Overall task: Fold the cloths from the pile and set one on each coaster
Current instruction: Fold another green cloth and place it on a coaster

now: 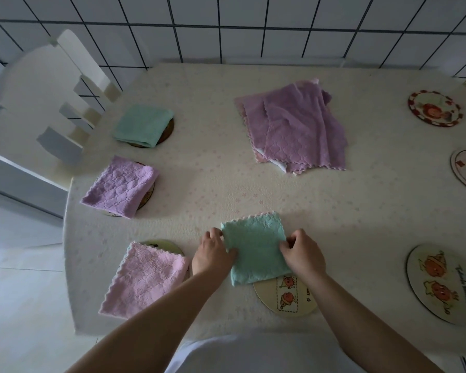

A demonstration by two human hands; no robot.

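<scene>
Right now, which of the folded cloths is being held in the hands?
The teal cloth nearest the person, pinched by the left hand and right hand, only partly over its coaster. The other three lie untouched.

a home: tiled wall (253, 28), clothed dining table (213, 184).

We see the left hand (213, 254) and right hand (301, 254) each pinching a side of a folded teal cloth (256, 251), its near edge overlapping a bare coaster (285, 300) on the table (213, 184). Farther back lies the purple pile (293, 127); three folded cloths cover coasters at left.
</scene>
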